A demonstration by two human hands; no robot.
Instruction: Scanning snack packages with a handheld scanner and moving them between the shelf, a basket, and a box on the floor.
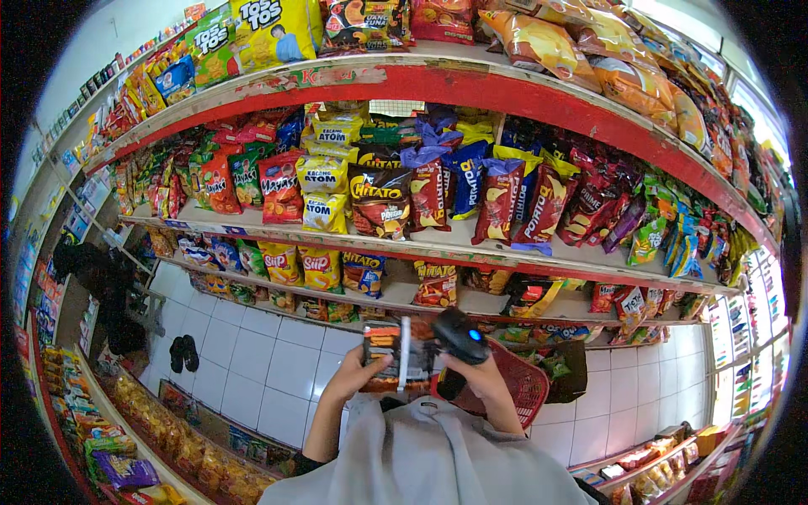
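My left hand (358, 371) grips the left side of a dark snack packet (383, 353) with orange pictures and a pale back seam. The packet is held up in front of my chest. In my right hand (481, 377) is a black handheld barcode scanner (456, 334) with a blue light glowing on top. Its head is close to the packet's right edge. Whether my right fingers also touch the packet, I cannot tell. Below and behind the scanner is a red plastic basket (527, 385), partly covered by my right arm.
Snack bags fill the shelf unit ahead, including a Chitato bag (380, 202) on the middle shelf (442, 243). A dark box (571, 372) holding packets stands right of the basket. Black sandals (184, 353) lie on the tiled floor (243, 341). Low shelves with goods flank me.
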